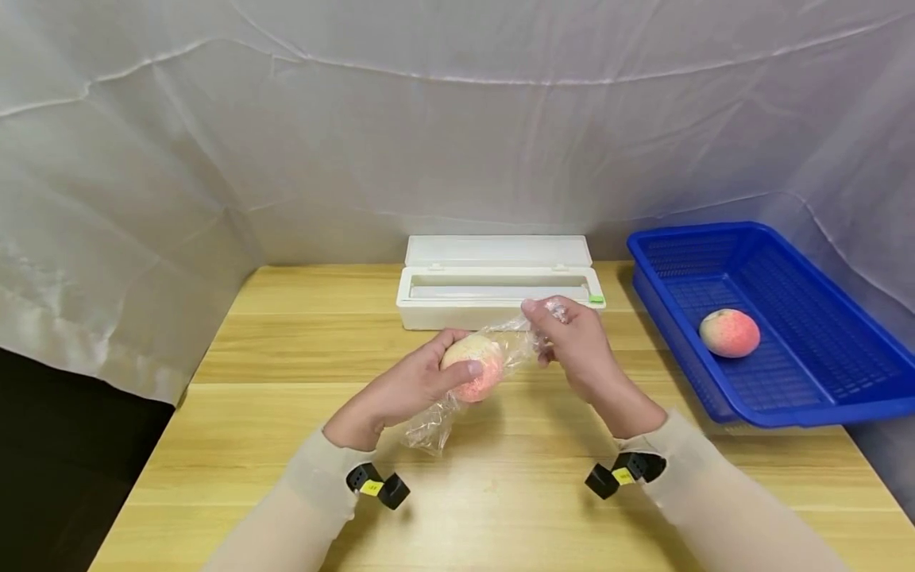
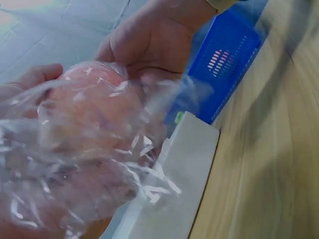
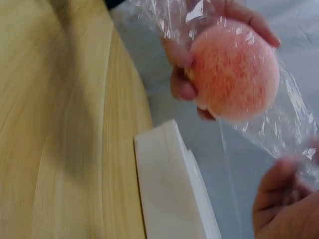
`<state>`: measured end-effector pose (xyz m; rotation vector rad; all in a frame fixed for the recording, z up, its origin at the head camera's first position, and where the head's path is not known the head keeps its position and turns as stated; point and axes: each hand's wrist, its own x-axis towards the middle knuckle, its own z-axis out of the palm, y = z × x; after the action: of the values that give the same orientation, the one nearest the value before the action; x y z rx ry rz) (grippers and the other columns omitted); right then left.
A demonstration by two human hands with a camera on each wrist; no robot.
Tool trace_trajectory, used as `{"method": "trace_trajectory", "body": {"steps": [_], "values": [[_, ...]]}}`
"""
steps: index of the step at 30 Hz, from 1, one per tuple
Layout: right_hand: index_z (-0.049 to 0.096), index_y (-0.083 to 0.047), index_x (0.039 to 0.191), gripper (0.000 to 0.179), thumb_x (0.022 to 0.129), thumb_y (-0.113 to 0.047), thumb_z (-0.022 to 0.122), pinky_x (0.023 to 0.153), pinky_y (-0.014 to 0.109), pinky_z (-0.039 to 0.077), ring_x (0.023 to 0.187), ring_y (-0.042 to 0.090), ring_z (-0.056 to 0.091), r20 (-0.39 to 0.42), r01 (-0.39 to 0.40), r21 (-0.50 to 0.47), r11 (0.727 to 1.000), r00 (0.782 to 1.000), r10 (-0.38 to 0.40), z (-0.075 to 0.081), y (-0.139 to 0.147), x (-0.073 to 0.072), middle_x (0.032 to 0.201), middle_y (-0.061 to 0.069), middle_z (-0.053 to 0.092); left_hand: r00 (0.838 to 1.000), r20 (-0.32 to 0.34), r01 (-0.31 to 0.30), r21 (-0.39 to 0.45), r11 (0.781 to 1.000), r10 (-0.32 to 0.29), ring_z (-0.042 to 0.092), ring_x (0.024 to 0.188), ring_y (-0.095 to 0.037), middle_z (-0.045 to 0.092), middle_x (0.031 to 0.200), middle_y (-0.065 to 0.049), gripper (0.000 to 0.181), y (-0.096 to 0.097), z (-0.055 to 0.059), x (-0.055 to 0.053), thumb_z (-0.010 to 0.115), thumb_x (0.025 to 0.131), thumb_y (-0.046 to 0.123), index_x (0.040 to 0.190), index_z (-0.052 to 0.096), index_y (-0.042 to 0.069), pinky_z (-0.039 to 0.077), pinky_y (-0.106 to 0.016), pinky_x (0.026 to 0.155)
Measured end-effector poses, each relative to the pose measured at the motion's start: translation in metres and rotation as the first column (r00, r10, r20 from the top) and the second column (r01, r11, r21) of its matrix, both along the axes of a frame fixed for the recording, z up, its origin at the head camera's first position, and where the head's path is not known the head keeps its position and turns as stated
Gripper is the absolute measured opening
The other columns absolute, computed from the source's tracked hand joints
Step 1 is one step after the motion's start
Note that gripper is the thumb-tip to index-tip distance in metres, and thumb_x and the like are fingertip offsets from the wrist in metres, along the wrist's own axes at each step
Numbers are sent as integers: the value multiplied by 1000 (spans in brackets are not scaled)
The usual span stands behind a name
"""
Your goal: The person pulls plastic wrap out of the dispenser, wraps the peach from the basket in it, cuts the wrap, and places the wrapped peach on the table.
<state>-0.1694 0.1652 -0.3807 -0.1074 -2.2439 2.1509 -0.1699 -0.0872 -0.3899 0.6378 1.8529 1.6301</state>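
Note:
A pink and yellow peach [image 1: 480, 380] is held above the table in my left hand [image 1: 422, 373], the thumb across its front and the fingers behind it. Clear plastic wrap [image 3: 294, 107] surrounds the peach, with a loose end hanging below the left hand. On the other side, my right hand [image 1: 577, 342] pinches the gathered end of the wrap between thumb and fingers. In the left wrist view crinkled film covers much of the peach [image 2: 94, 104]. Behind the hands stands a white wrap dispenser box [image 1: 500, 318], its lid raised and a roll inside.
To the right, a blue plastic basket [image 1: 775, 417] holds a second peach [image 1: 729, 333]. A green tab [image 1: 596, 299] marks the dispenser's right corner. Pale grey cloth [image 1: 457, 143] hangs behind the wooden table [image 1: 286, 445].

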Motion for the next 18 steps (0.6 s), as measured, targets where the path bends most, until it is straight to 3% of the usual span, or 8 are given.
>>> {"method": "trace_trajectory", "body": {"steps": [3, 6, 8, 11, 13, 15, 16, 18], "values": [[67, -2, 87, 25, 102, -20, 72, 44, 22, 45, 47, 8, 48, -78, 35, -8, 999, 996, -36, -3, -3, 2, 59, -5, 50, 999, 38, -7, 13, 1000, 7, 71, 97, -22, 63, 125, -18, 56, 3, 0, 1, 72, 101, 17, 147, 42, 7, 62, -36, 85], [70, -3, 82, 27, 101, -22, 73, 43, 21, 38, 45, 4, 44, -210, 142, 119, 983, 971, -115, -7, -2, 1, 55, -8, 49, 999, 24, -31, -4, 1000, 31, 70, 101, -23, 64, 128, -16, 63, 5, 0, 1, 80, 95, 19, 147, 46, 8, 62, -37, 88], [71, -4, 82, 28, 101, -24, 74, 46, 23, 36, 49, 4, 44, -305, 237, 239, 942, 939, -159, -10, 0, 0, 57, -8, 53, 999, -5, -41, -16, 999, 41, 69, 103, -23, 65, 128, -16, 63, 6, -1, 1, 80, 94, 20, 146, 49, 7, 61, -37, 89], [73, -5, 83, 28, 101, -26, 74, 53, 26, 36, 58, 9, 45, -430, 352, 375, 858, 886, -175, -11, 3, -2, 64, 0, 62, 999, -9, -44, 5, 999, 44, 67, 107, -24, 65, 130, -16, 60, 6, -2, 0, 79, 93, 16, 145, 52, 5, 61, -37, 90], [72, -6, 82, 29, 101, -27, 73, 56, 27, 37, 60, 12, 47, -469, 378, 400, 835, 867, -167, -11, 3, -3, 68, 7, 66, 999, 3, -38, 34, 999, 37, 67, 106, -24, 65, 129, -18, 58, 6, -3, 0, 78, 92, 12, 144, 53, 4, 60, -37, 90], [71, -6, 80, 32, 103, -29, 71, 54, 25, 39, 57, 11, 49, -462, 376, 388, 842, 869, -176, -9, 3, -5, 73, 7, 68, 999, 17, -38, 65, 997, 37, 67, 107, -24, 65, 130, -18, 58, 6, -3, 0, 78, 92, 9, 144, 53, 2, 60, -36, 90], [69, -5, 80, 34, 103, -30, 71, 52, 24, 41, 54, 10, 49, -437, 357, 357, 863, 881, -184, -8, 3, -5, 75, 5, 69, 999, 23, -39, 78, 996, 37, 67, 108, -23, 64, 131, -19, 59, 6, -3, 0, 78, 91, 8, 144, 53, 2, 60, -36, 91], [67, -5, 87, 32, 105, -30, 67, 49, 22, 45, 52, 6, 51, -340, 286, 226, 931, 919, -200, -5, 1, -4, 74, 1, 66, 998, 39, -50, 93, 994, 46, 67, 110, -23, 64, 132, -19, 60, 6, -3, 1, 79, 90, 7, 144, 53, 2, 61, -36, 91]]}}
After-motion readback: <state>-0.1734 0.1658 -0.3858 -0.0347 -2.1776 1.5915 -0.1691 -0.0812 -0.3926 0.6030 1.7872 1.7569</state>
